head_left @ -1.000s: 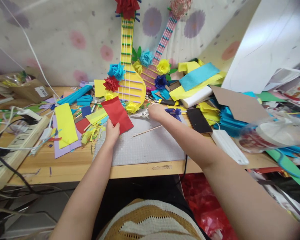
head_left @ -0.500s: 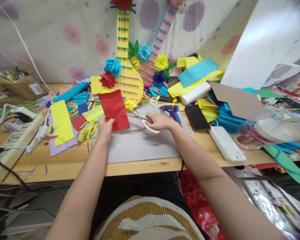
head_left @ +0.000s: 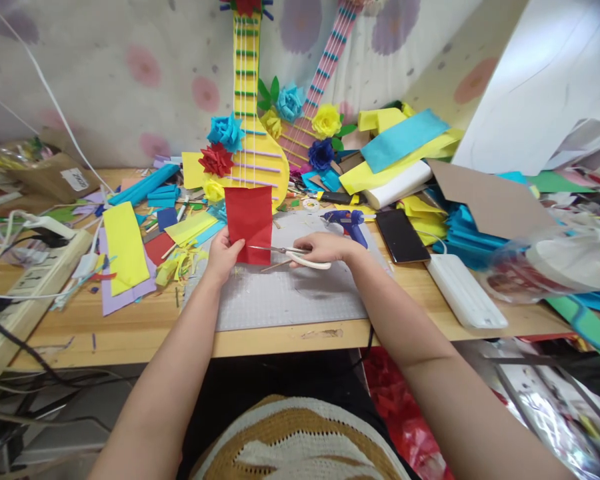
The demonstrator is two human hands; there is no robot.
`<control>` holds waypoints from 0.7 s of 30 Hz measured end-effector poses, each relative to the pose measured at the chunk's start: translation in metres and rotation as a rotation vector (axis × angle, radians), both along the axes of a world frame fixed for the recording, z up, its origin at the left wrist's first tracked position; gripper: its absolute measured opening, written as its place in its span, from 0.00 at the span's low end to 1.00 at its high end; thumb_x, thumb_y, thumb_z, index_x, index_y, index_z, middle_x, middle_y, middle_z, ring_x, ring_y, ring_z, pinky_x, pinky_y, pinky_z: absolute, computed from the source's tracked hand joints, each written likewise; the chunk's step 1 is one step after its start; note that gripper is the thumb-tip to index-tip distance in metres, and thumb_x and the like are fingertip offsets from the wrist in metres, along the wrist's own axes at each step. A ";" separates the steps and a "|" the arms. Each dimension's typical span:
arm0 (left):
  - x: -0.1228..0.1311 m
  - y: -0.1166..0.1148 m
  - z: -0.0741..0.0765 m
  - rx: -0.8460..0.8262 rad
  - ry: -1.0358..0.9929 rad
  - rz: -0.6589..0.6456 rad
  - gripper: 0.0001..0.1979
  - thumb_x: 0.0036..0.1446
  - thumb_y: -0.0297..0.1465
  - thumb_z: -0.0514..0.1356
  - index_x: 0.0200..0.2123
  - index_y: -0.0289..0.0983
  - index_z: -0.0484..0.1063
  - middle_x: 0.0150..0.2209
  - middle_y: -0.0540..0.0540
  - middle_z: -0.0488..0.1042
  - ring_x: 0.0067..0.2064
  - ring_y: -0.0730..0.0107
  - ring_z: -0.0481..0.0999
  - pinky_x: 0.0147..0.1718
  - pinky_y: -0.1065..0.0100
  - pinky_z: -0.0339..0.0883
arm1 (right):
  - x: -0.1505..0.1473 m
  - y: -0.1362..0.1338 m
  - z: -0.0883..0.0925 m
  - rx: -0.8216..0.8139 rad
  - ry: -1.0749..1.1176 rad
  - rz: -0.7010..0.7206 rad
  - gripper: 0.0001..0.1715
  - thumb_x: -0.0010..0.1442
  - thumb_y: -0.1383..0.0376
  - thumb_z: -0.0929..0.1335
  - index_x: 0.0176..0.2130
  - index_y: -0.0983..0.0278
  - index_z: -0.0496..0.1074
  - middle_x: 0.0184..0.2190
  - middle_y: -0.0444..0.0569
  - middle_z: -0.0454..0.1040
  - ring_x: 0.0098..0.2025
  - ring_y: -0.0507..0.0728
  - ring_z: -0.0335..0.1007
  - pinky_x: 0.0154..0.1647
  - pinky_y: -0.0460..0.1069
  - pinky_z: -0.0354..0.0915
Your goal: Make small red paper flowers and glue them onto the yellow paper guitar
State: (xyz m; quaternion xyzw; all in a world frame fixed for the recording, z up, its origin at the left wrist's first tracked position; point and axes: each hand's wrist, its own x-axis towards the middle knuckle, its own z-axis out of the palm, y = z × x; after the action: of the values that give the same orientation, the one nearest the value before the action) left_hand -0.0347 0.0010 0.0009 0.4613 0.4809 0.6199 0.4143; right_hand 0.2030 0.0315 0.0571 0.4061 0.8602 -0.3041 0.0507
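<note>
A rectangular piece of red paper is held upright above the grey cutting mat. My left hand pinches its lower left edge, thumb in front. In my right hand is a pair of scissors with white handles, its blades apart and pointing left. The upper blade lies across the front of the red paper near its lower edge; the other passes below it. Behind the paper stands a yellow paper lute shape with strings and paper flowers.
A blue glue gun, a black phone and a white power bank lie to the right. Coloured paper sheets are heaped behind them. Left are yellow paper, paper scraps and a power strip with cables.
The red paper has moved right and turned more upright. The scissors have opened wider and now overlap the paper's lower part. The view has shifted slightly.
</note>
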 end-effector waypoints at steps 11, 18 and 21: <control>0.003 -0.002 0.002 -0.077 -0.156 -0.072 0.18 0.39 0.34 0.66 0.37 0.37 0.70 0.43 0.44 0.78 0.45 0.61 0.77 0.46 0.62 0.69 | 0.008 0.002 0.002 -0.089 0.078 -0.012 0.30 0.49 0.40 0.65 0.30 0.63 0.70 0.26 0.43 0.67 0.28 0.51 0.58 0.28 0.46 0.50; 0.003 -0.003 0.005 -0.128 -0.215 -0.102 0.19 0.38 0.36 0.68 0.37 0.37 0.73 0.44 0.43 0.79 0.46 0.60 0.77 0.46 0.62 0.69 | 0.011 0.006 -0.001 -0.153 0.114 0.011 0.28 0.48 0.41 0.66 0.28 0.64 0.69 0.23 0.41 0.62 0.26 0.49 0.54 0.27 0.46 0.47; 0.002 -0.003 0.005 -0.136 -0.211 -0.116 0.19 0.38 0.36 0.68 0.37 0.37 0.73 0.44 0.43 0.79 0.47 0.59 0.77 0.45 0.61 0.70 | 0.011 0.006 -0.001 -0.167 0.111 0.002 0.28 0.48 0.41 0.66 0.27 0.64 0.69 0.22 0.40 0.61 0.26 0.49 0.53 0.27 0.46 0.47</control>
State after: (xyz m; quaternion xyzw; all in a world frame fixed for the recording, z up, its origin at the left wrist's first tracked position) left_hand -0.0322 -0.0023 0.0057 0.3912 0.4481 0.6059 0.5282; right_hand 0.2137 0.0375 0.0561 0.3821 0.8339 -0.3965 0.0370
